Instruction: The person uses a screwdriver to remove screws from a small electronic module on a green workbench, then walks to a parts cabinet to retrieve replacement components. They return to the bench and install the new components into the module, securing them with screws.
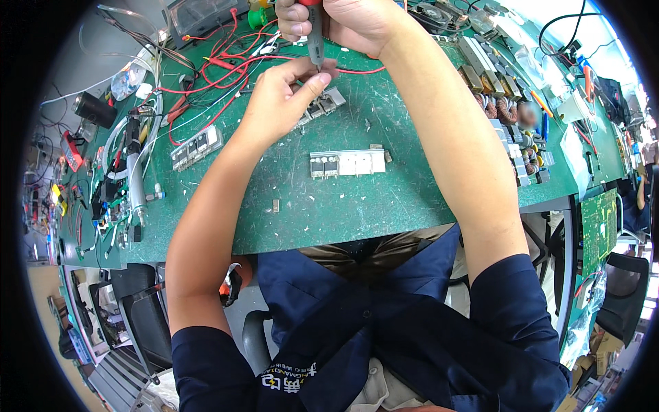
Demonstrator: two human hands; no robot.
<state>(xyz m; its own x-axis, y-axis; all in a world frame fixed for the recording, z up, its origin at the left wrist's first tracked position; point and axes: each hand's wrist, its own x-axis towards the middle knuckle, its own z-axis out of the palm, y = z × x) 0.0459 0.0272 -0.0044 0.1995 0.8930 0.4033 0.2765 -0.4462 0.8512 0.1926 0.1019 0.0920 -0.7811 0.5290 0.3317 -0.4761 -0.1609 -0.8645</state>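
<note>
At your far left the view curves into a dark rim, and the clutter there is hard to make out apart from a red meter [71,152]. Next stand a black cylinder [96,110] and a silver tube [136,182] among cables; you cannot see into the cylinder. A module [198,148] lies tilted on the green table [329,220], left of your forearm. Behind it is a grey box [202,19], cut by the top edge, its contents unclear, with red leads [230,62] tangled in front.

Your left hand [278,103] is curled, thumb and forefinger drawn close together around the tip of the driver [316,42]. Whether they pinch the tip, or some small part beside it, you cannot tell. A second module [332,101] lies slanted just below those fingers, its left part hidden behind your hand; whether you touch it is unclear. A small block [276,205] sits nearer you.

Your right hand [357,26] is closed round the driver's upper end, which points tip down; the top edge cuts off both. Between your forearms, nearer your body, lies a third module [348,163].

Right of your right forearm are metal blocks [478,55] and copper coils [506,110], partly overlapping. Beyond the table hangs a green board [599,230]; below it, a clear bag [582,336] has contents too blurred to name.
</note>
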